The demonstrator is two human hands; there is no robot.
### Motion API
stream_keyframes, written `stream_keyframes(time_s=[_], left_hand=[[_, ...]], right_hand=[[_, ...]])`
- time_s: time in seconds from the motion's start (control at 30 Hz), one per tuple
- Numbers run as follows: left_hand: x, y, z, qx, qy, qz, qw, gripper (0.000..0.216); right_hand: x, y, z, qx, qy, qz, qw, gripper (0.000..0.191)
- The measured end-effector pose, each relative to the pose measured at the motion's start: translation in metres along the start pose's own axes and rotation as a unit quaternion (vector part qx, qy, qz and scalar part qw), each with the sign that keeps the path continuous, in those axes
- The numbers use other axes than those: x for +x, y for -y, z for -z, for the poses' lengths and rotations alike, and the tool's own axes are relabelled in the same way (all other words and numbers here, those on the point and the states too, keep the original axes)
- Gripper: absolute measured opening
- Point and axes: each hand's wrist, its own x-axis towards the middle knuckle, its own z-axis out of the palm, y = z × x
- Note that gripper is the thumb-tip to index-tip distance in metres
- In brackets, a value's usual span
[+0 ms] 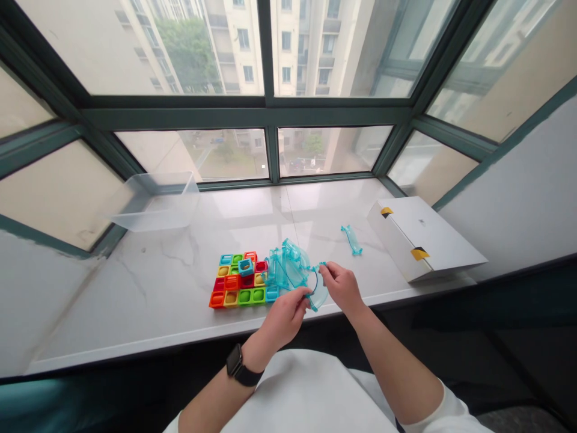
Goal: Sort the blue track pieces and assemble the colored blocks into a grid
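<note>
My left hand (288,316) pinches the lower edge of a clear blue curved plastic track piece (318,294) near the sill's front edge. The piece's upper end is between the thumb and fingers of my right hand (341,285). Just left of it lies a heap of similar clear blue plastic pieces (288,264), partly overlapping colourful square blocks (238,282). These blocks are red, orange, yellow, green and blue, laid close together, with one blue block (246,267) on top. Apart from the heap, a single clear blue track piece (351,240) rests to the right.
On the white marble-look sill (171,288), a clear plastic bin (157,204) stands at the back left. A white box (428,234) with yellow-and-black tabs sits at the right. Green-framed windows (270,120) enclose the back and sides.
</note>
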Motion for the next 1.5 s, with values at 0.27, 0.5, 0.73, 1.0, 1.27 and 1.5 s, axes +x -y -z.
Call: stream_keyframes(time_s=[0.27, 0.5, 0.73, 1.0, 1.27, 1.5], left_hand=[[0.009, 0.011, -0.008, -0.026, -0.072, 0.035, 0.997, 0.024], [0.019, 0.009, -0.019, -0.019, -0.082, 0.022, 0.996, 0.029], [0.009, 0.029, -0.033, -0.021, -0.022, -0.024, 0.999, 0.036], [-0.004, 0.09, -0.044, 0.114, 0.038, -0.127, 0.985, 0.026], [-0.001, 0.11, -0.049, 0.119, 0.03, -0.157, 0.98, 0.031], [-0.001, 0.109, -0.05, 0.099, 0.021, -0.139, 0.985, 0.03]], right_hand=[[-0.037, -0.013, -0.006, 0.102, 0.008, 0.13, 0.986, 0.043], [-0.045, -0.021, -0.012, 0.11, 0.001, 0.139, 0.984, 0.017], [-0.036, -0.04, 0.0, 0.086, -0.051, 0.076, 0.992, 0.018], [-0.016, -0.078, 0.022, 0.05, -0.126, 0.028, 0.99, 0.02], [0.003, -0.114, 0.022, 0.031, -0.13, -0.004, 0.991, 0.022], [0.041, -0.143, 0.009, 0.009, -0.107, -0.017, 0.994, 0.023]])
